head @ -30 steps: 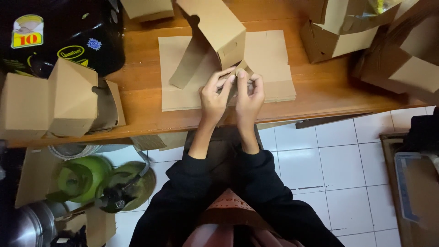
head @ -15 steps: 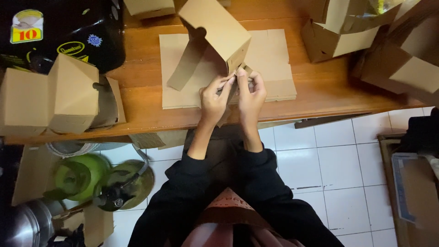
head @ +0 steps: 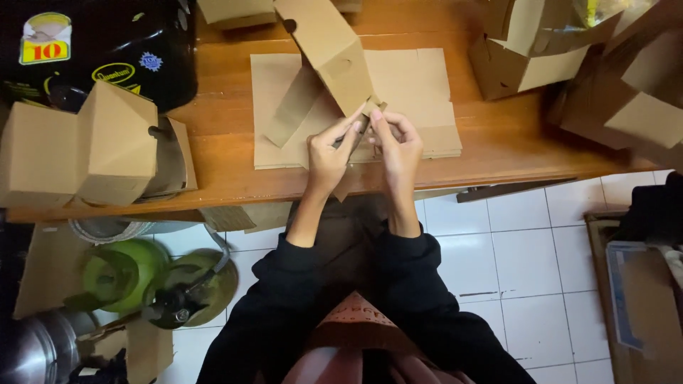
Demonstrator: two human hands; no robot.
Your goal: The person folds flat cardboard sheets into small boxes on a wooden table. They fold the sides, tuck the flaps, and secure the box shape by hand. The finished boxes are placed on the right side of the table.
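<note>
Against the frame a second ago, the half-folded cardboard box (head: 329, 50) stands more upright and leans toward 11 o'clock, with its near corner drawn down to the hands; half a second ago it was already nearly so. The left hand (head: 329, 158) and the right hand (head: 398, 149) sit in much the same spot as before, close together at the near edge of the worktop (head: 498, 135). The left hand's fingers (head: 348, 131) pinch a small flap at the box's lower corner, and the right hand's fingers (head: 380, 122) grip the same flap from the other side, so both hands are closed on the box.

The box rests over a stack of flat cardboard sheets (head: 420, 92) at the middle of the wooden worktop. At 9 o'clock from the hands stand finished folded boxes (head: 85, 153), with a black bag (head: 92, 50) behind them at 10 o'clock. At 2 o'clock lie more open boxes (head: 533, 57). Below the worktop the floor (head: 526, 270) is white tile; at 8 o'clock sit a green gas cylinder (head: 121, 274) and a metal pot (head: 35, 348).
</note>
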